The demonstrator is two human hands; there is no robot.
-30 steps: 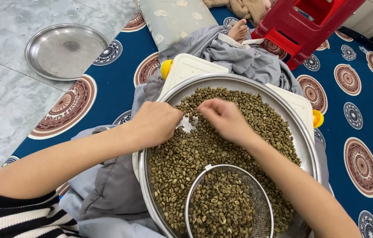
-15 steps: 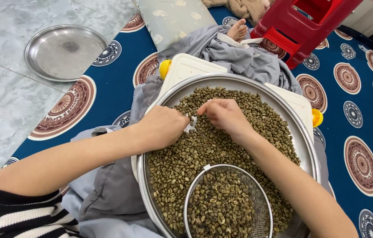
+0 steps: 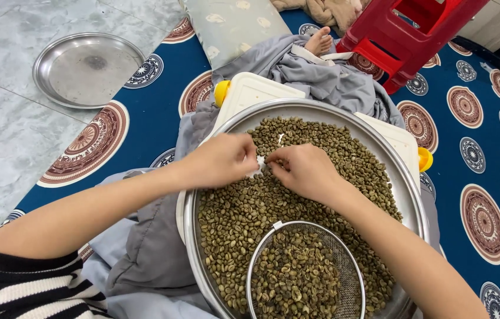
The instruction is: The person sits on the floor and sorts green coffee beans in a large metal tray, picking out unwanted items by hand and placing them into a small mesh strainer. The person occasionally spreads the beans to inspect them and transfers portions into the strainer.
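Your hands meet over the beans.
Left hand [image 3: 221, 160] and right hand [image 3: 303, 171] pinch a white scrap [image 3: 259, 163]; below them a mesh sieve [image 3: 304, 273] of green beans [image 3: 332, 147] sits in the steel tray [image 3: 406, 183].

Sieve [image 3: 305, 273] sits in the bean tray [image 3: 406, 183] (stool [image 3: 406, 35] behind).
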